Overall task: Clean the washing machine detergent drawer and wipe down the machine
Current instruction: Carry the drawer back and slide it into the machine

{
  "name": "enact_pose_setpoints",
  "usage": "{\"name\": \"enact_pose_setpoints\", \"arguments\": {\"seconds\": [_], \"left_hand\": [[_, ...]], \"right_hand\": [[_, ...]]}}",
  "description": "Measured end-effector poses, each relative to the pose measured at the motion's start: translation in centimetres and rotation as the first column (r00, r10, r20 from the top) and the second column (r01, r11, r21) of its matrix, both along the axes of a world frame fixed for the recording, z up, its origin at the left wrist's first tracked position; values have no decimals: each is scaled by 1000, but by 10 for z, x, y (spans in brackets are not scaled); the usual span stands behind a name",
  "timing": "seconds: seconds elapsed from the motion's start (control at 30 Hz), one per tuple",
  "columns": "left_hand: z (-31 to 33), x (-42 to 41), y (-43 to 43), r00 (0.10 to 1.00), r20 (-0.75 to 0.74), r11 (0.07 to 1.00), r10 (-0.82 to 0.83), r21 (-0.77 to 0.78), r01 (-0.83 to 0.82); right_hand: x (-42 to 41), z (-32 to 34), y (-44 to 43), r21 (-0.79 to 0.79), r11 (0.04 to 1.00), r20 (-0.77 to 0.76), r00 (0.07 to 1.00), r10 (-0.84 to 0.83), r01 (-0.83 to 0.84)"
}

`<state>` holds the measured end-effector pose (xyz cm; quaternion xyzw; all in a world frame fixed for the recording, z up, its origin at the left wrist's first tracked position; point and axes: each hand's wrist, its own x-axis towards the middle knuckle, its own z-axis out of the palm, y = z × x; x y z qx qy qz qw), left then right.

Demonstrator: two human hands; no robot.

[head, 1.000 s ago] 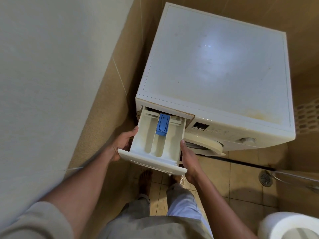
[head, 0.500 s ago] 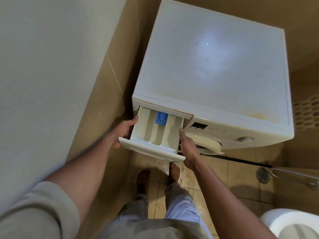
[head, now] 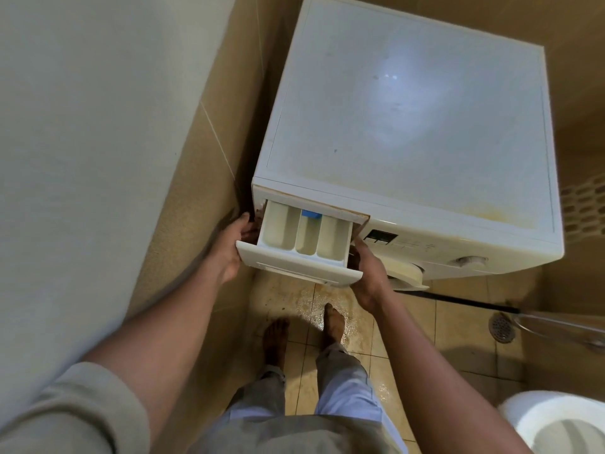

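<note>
Head view: drawer (head: 304,239) sits between left hand (head: 229,253) and right hand (head: 370,273) (both grip its sides), length running into the machine (head: 409,126).

No text, brand or number can be read: the small dark display (head: 379,238) and the faint markings (head: 415,245) beside it on the front panel (head: 440,257) of the washing machine (head: 409,126) are too small to make out.

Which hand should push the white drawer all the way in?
Probably the right hand: it has free room beside the white plastic detergent drawer, while the left hand sits close to the tan tiled wall.
</note>
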<state>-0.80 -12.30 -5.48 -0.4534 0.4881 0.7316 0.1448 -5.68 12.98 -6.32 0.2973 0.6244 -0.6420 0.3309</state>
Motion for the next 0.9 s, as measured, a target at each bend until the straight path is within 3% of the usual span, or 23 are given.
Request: {"name": "enact_pose_setpoints", "arguments": {"seconds": [0.1,0.17,0.27,0.4,0.57,0.7,0.9], "left_hand": [[-16,25,15,979,76,976,187,-124,-177],[-23,43,30,955,131,950,267,-199,-239],[-22,68,60,933,165,935,320,-212,-284],[3,84,97,962,25,957,272,-115,-268],[21,77,109,945,-112,951,306,79,-299],[26,60,98,930,-98,922,355,201,-331],[22,48,98,916,-108,911,386,201,-360]], "right_hand": [[32,-10,-1,150,976,-79,986,-149,160],[58,-18,-9,228,937,-40,964,-261,264],[95,-22,-25,288,923,56,957,-283,256],[119,0,-56,17,981,95,977,-191,191],[107,34,-71,-343,895,120,959,-259,284],[91,51,-69,-430,814,193,921,-339,390],[84,44,-74,-399,819,170,911,-376,412]]}}
